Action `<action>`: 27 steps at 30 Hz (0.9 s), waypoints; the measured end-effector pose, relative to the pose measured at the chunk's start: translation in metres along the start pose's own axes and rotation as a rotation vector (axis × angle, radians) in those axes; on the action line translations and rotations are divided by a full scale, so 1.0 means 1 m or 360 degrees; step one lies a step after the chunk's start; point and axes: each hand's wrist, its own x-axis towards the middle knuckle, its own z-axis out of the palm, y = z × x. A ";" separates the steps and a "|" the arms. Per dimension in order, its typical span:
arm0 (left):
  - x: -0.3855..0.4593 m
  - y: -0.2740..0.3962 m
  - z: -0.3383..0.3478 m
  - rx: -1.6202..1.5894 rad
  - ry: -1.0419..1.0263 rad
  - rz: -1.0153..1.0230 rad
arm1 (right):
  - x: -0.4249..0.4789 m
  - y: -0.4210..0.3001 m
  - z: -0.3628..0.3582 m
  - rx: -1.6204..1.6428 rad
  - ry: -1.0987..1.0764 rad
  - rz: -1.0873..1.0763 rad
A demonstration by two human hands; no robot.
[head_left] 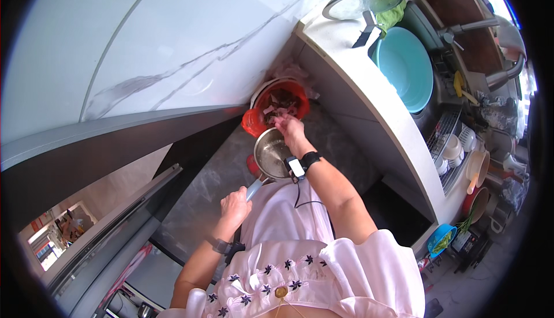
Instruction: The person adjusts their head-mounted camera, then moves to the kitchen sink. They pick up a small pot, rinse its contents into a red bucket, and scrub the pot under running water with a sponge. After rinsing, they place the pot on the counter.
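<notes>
My left hand [236, 205] grips the light-blue handle of a metal saucepan [273, 153], which is held above the floor near a waste bin. The bin [255, 123], lined with a red plastic bag, contains mixed scraps. Over the bin's near side and the pan's far rim is my right hand [291, 130], its fingers bent downward. Whether anything is between those fingers cannot be told. The pan's inside looks wet, and my right wrist hides part of it.
To the right runs a counter [415, 145] with a glass lid [363, 2], a turquoise basin [407, 69] in the sink, a dish rack [450, 153] with bowls, and a blue basket [441, 240] of greens. A marbled panel [181, 45] stands at the left.
</notes>
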 end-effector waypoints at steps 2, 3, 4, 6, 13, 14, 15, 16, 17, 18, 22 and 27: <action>-0.002 -0.002 0.003 -0.0003 -0.0001 0.0020 | 0.008 -0.011 -0.005 -0.0083 -0.0094 -0.0077; -0.002 -0.004 0.005 -0.0006 -0.0002 0.0019 | 0.003 -0.019 -0.004 -0.0190 -0.0090 -0.0088; -0.002 -0.006 0.007 -0.0010 -0.0002 0.0017 | 0.004 -0.019 -0.007 -0.0253 -0.0065 -0.0133; -0.004 -0.007 0.009 -0.0019 -0.0002 0.0007 | -0.009 -0.014 -0.020 -0.0571 -0.0070 -0.0128; -0.010 -0.001 0.003 0.0041 0.0065 0.0079 | 0.037 0.106 -0.074 -0.1241 0.0292 -0.0201; -0.011 0.000 0.006 0.0052 0.0071 0.0060 | 0.022 0.103 -0.058 -0.1047 0.0459 -0.0095; -0.010 0.005 -0.001 0.0087 0.0055 0.0125 | 0.046 0.117 -0.071 -0.0996 0.0311 0.0001; -0.012 0.005 0.001 0.0071 0.0066 0.0113 | 0.030 0.107 -0.048 -0.0679 0.0434 0.0203; -0.013 0.004 0.003 0.0057 0.0076 0.0105 | 0.012 0.097 -0.023 -0.0356 0.0557 0.0404; -0.014 0.004 0.003 0.0060 0.0066 0.0119 | 0.007 0.093 -0.018 -0.0151 0.0575 0.0401; -0.010 0.009 -0.003 0.0064 0.0074 0.0170 | -0.016 0.074 -0.009 0.0411 0.0502 0.0350; 0.000 0.010 -0.004 0.0027 0.0019 0.0130 | -0.027 0.028 0.006 0.0399 0.0195 0.0166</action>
